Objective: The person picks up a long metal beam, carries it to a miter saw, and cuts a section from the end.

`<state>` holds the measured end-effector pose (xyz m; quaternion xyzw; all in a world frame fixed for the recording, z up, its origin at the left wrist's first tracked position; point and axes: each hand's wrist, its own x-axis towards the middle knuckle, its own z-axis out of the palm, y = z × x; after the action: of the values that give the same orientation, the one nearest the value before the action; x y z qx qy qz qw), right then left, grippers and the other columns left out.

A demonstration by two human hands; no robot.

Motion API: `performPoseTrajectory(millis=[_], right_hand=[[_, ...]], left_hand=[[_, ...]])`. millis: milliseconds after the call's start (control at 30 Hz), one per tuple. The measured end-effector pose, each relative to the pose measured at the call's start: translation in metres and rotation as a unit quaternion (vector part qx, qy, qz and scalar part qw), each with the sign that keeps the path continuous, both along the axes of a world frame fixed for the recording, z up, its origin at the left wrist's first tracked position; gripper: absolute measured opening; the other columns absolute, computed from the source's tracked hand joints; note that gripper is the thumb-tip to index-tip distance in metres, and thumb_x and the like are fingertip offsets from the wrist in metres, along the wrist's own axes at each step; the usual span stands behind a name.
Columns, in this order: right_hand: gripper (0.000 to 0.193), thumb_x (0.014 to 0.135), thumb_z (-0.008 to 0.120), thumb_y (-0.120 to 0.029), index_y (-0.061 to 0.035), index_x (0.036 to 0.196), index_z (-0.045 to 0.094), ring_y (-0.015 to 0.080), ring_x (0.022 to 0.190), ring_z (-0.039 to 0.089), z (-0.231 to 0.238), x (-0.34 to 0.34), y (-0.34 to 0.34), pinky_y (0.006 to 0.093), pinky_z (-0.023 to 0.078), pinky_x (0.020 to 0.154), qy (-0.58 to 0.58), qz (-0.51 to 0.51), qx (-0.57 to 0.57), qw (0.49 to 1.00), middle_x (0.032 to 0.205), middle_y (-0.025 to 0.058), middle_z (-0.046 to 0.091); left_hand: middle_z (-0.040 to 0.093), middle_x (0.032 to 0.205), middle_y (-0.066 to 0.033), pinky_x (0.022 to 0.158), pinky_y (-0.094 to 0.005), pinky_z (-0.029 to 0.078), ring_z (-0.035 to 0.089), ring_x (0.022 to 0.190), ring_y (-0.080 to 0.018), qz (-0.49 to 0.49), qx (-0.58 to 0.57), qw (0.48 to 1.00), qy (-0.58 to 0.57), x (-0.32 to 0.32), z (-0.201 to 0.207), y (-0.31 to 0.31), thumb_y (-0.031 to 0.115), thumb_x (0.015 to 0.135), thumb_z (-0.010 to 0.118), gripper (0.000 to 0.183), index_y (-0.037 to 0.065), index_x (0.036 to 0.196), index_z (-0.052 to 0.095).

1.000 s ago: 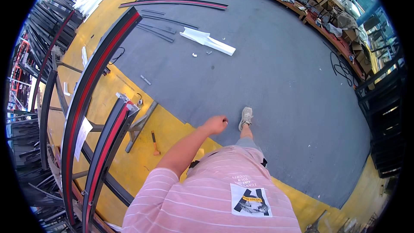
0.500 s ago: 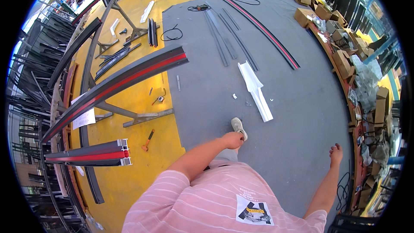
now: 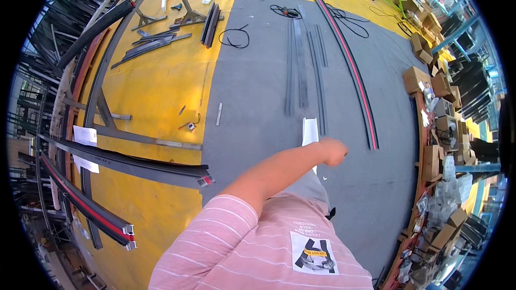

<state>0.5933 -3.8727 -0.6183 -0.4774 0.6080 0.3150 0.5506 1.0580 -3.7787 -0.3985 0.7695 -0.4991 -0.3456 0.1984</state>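
My left hand (image 3: 334, 151) hangs over the grey floor covering at the end of my bare forearm, its fingers curled in and nothing visible in them. Below it on the floor lies a long white channel-shaped piece (image 3: 309, 131), partly hidden by the hand and forearm. Past that, several thin grey strips (image 3: 302, 70) lie lengthwise. A long black profile with a red stripe (image 3: 352, 67) rests on the floor to their right. My right hand is out of the picture.
At left, dark profiles (image 3: 134, 162) jut out from a metal stand (image 3: 156, 140). A tape measure (image 3: 191, 126) lies on the yellow floor. Black cable (image 3: 235, 37) loops on the grey covering. Along the right runs a bench with cardboard boxes (image 3: 416, 79) and plastic bags (image 3: 443, 193).
The whole view has shifted and turned, and the profiles at left sit lower. My left hand has swung right, over the white piece. My right hand has left the picture.
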Motion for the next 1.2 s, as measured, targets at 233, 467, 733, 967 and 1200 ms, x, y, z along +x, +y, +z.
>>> performPoseTrajectory(millis=[233,467,733,967,1200], right_hand=[[0.019,0.09,0.06,-0.014,-0.004,0.105,0.064,0.0181,0.062,0.066,-0.046,0.22,-0.159,0.0342,0.051,0.05,0.035,0.178,-0.007,0.983,0.081,0.011,0.068],[0.04,0.09,0.051,-0.009,-0.0011,0.129,0.059,0.0151,0.063,0.061,0.025,0.751,-0.293,0.0295,0.046,0.049,-0.253,0.218,-0.219,0.917,0.08,0.0075,0.065],[0.038,0.096,0.051,-0.014,0.0014,0.13,0.059,0.0111,0.071,0.06,0.095,1.176,-0.131,0.0267,0.047,0.059,-0.395,0.349,-0.225,0.819,0.096,0.007,0.07],[0.042,0.089,0.061,-0.022,-0.0029,0.126,0.067,0.0229,0.088,0.071,0.015,1.264,0.075,0.0367,0.054,0.086,-0.267,0.749,-0.181,0.579,0.102,0.0133,0.073],[0.044,0.085,0.058,-0.019,-0.0021,0.125,0.068,0.0248,0.088,0.071,-0.002,1.474,0.224,0.0395,0.055,0.081,-0.181,0.73,-0.085,0.654,0.102,0.0163,0.073]], left_hand=[[0.069,0.118,-0.0175,0.093,-0.049,0.051,0.064,0.112,-0.0363,0.314,0.045,0.948,-0.012,0.231,-0.093,0.098,0.02,0.092,0.054,0.031,0.008,0.118,0.066],[0.07,0.116,-0.0225,0.097,-0.0441,0.05,0.064,0.113,-0.0388,0.686,0.22,0.692,0.049,0.239,-0.172,0.378,0.027,0.09,0.057,0.039,0.003,0.118,0.069],[0.064,0.07,-0.0128,0.046,-0.0384,0.046,0.058,0.053,-0.0235,0.872,0.171,0.291,0.355,0.129,-0.251,0.429,0.017,0.089,0.056,0.023,0.0,0.096,0.069],[0.072,0.097,-0.0103,0.076,-0.0392,0.054,0.068,0.088,-0.0234,0.796,0.071,0.458,0.389,0.347,-0.197,0.425,0.029,0.097,0.057,0.036,0.001,0.116,0.068],[0.068,0.113,-0.0132,0.083,-0.0333,0.054,0.067,0.098,-0.0202,0.936,-0.239,0.212,0.15,0.612,-0.042,0.532,0.017,0.102,0.052,0.031,-0.001,0.126,0.059]])
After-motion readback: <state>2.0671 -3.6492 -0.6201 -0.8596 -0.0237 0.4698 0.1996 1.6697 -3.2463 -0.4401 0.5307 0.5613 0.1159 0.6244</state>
